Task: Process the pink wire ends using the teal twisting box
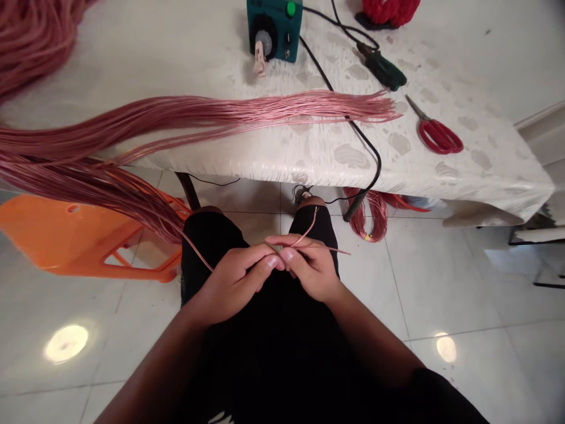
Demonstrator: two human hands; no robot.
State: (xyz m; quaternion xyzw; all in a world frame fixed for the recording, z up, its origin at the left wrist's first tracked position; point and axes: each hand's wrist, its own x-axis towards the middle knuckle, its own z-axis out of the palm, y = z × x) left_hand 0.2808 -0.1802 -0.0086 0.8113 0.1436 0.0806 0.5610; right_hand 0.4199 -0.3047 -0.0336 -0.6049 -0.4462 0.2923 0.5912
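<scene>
Over my lap, my left hand (pixel 236 280) and my right hand (pixel 309 265) meet fingertip to fingertip, both pinched on a thin pink wire (pixel 309 231). The wire's split ends stick out up and to the right past my right fingers. From my left hand the wire runs up and left toward a large bundle of pink wires (pixel 220 112) lying across the white table (pixel 485 165) and drooping off its left side.
On the table stand a green box (pixel 273 26) with a knob and button, a green-handled tool (pixel 382 68), red scissors (pixel 436 134) and black cables. An orange plastic stool (pixel 79 235) lies at left. A coil of red wire (pixel 371 215) hangs under the table.
</scene>
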